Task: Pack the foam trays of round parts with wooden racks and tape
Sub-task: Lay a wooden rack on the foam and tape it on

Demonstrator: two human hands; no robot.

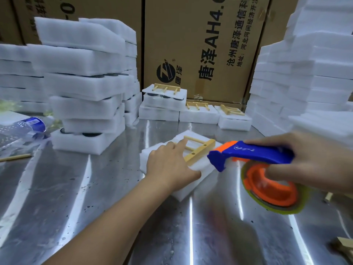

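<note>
While left hand (170, 165) hides tray (191, 188), dispenser (254, 154) blurred

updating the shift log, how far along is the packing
Looks done: three racked packs sit by the cardboard box. In hand: left hand steadies a foam tray with its wooden rack; right hand holds the tape dispenser at its edge. Left: stacked trays at left show no racks.

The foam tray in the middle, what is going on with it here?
A person is packing it. The left grip presses flat on the tray, next to the rack that lies on top of it, on a metal table. The right grip holds a tape dispenser at the tray's right edge. Whether any tape is on yet cannot be told. Other trays with racks on top sit at the back.
</note>
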